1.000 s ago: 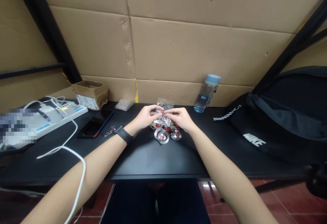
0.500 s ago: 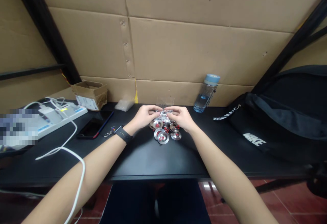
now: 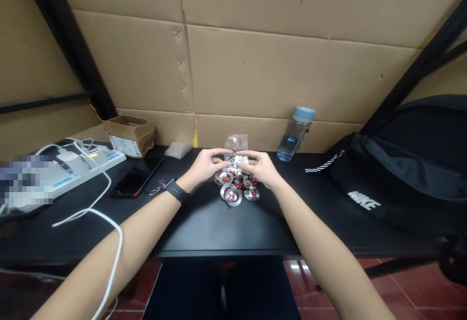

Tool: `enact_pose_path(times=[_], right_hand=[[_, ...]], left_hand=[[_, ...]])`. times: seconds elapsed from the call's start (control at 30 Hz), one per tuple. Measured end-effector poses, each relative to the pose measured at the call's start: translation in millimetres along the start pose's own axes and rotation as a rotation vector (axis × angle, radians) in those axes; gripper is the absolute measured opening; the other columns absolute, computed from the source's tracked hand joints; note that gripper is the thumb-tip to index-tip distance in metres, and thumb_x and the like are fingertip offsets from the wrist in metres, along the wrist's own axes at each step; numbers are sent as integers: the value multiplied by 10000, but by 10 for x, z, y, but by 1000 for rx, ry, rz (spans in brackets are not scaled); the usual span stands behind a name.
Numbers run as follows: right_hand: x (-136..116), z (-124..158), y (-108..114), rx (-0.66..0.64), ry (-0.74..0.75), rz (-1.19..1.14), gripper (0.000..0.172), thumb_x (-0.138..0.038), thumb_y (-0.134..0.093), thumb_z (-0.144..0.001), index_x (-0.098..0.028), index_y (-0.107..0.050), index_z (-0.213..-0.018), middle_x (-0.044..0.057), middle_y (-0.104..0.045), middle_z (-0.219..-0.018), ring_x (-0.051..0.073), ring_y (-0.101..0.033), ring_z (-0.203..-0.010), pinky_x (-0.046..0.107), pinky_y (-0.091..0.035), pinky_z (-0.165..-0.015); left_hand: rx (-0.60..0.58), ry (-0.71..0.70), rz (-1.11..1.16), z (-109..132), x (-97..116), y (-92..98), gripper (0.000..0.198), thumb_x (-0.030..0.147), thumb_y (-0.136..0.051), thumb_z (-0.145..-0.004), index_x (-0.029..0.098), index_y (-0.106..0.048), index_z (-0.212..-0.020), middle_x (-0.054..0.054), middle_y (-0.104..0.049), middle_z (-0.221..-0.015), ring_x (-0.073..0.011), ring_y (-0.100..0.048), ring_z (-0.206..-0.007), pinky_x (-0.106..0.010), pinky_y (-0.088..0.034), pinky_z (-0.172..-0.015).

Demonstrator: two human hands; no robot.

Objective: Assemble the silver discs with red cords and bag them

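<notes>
A small clear plastic bag (image 3: pixel 236 142) is pinched between the fingers of both hands and stands up above them. My left hand (image 3: pixel 207 165) is closed on its left side, wearing a dark watch at the wrist. On the bag's right side, my right hand (image 3: pixel 260 167) is closed with thumb and fingers. Something shiny and silvery shows at the bag's lower part, too small to make out. Just below the hands lies a pile of round silver metal discs with red loops (image 3: pixel 233 196), looking like small finger cymbals. The fingers hide its far part.
A stack of clear bags (image 3: pixel 178 150), an open cardboard box (image 3: pixel 133 133), a phone (image 3: pixel 136 179), keys (image 3: pixel 157 189) and a white power strip (image 3: pixel 87 167) with cables stand left. A white cable crosses my left forearm. Right are a water bottle (image 3: pixel 294 135) and a black backpack (image 3: pixel 394 174).
The clear bag now stands taller and shows more plainly above the fingers. Both hands stay almost in place, and the metal discs lie as before.
</notes>
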State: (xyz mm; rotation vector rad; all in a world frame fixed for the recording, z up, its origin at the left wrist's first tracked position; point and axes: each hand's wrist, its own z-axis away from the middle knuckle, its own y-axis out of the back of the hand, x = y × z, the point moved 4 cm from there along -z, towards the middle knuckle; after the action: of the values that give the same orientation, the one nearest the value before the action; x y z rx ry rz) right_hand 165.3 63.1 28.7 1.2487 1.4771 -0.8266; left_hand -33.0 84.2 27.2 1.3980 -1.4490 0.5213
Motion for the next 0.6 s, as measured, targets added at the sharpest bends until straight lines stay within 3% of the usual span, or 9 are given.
enact_pose_path(times=[0.13, 0.27, 0.37, 0.5, 0.6], right_hand=[[8, -13, 35, 59, 13, -23, 662, -314, -838, -728, -201, -634, -1347, 96, -792, -968, 259, -754, -834, 387, -619, -757], [-4, -11, 78, 107, 17, 7, 763, -296, -836, -718, -212, -565, -1427, 74, -787, -908, 255, -747, -777, 376, -620, -683], [-26, -8, 60, 71, 27, 14, 788, -285, -843, -698, -218, -558, -1430, 78, -777, -973, 241, -746, -785, 360, -618, -694], [-40, -15, 14, 21, 76, 14, 631, -295, -864, -656, -225, -677, -1255, 93, -717, -1210, 208, -743, -828, 329, -610, -745], [-9, -26, 20, 38, 68, 31, 371, -363, -838, -703, -176, -744, -1010, 95, -752, -1085, 182, -722, -742, 309, -590, -694]], left_hand=[[147, -1, 21, -7, -5, 54, 412, 407, -784, -786, 140, -766, -1098, -111, -791, -893, -247, -749, -792, -341, -598, -746], [99, -25, 107, -12, -3, 13, 438, 406, -773, -805, 148, -738, -1158, -118, -773, -1074, -244, -746, -920, -357, -599, -862], [18, -21, 159, -12, -21, -54, 445, 427, -724, -852, 154, -715, -1204, -124, -748, -1157, -227, -741, -931, -343, -602, -857], [-39, -38, 168, -7, -37, -103, 424, 398, -700, -875, 145, -710, -1214, -130, -751, -1142, -227, -735, -939, -341, -598, -855], [-23, -31, 137, -2, -34, -82, 418, 378, -713, -862, 142, -711, -1208, -127, -762, -1105, -232, -742, -918, -344, -600, -842]])
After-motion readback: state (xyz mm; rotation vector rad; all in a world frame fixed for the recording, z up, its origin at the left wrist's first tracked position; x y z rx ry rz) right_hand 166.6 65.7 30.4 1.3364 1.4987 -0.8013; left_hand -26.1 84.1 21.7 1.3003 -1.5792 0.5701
